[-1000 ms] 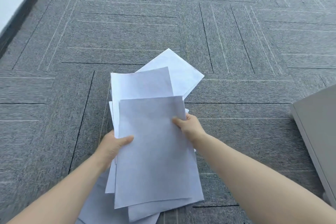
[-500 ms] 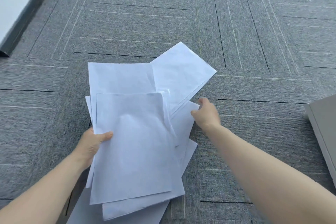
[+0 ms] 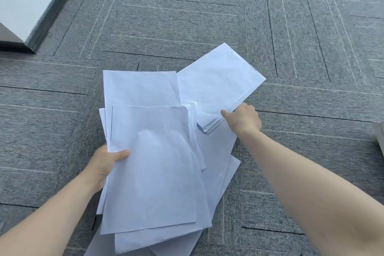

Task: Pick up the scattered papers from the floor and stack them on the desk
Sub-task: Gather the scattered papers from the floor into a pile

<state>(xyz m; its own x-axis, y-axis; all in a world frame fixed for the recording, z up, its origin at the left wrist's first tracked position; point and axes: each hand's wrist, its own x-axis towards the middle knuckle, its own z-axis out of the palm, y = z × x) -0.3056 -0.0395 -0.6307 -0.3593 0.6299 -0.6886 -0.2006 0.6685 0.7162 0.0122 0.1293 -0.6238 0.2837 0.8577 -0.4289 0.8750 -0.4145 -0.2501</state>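
Grey carpet floor [image 3: 291, 33] beneath a held stack of white papers [image 3: 153, 172], long axis running away from the viewer. Beyond the stack's far right corner, a smaller sheaf [image 3: 218, 83] angles up-right. Left hand [image 3: 106, 162] clamps the stack's left edge; right hand [image 3: 245, 118] pinches the sheaf's near edge.
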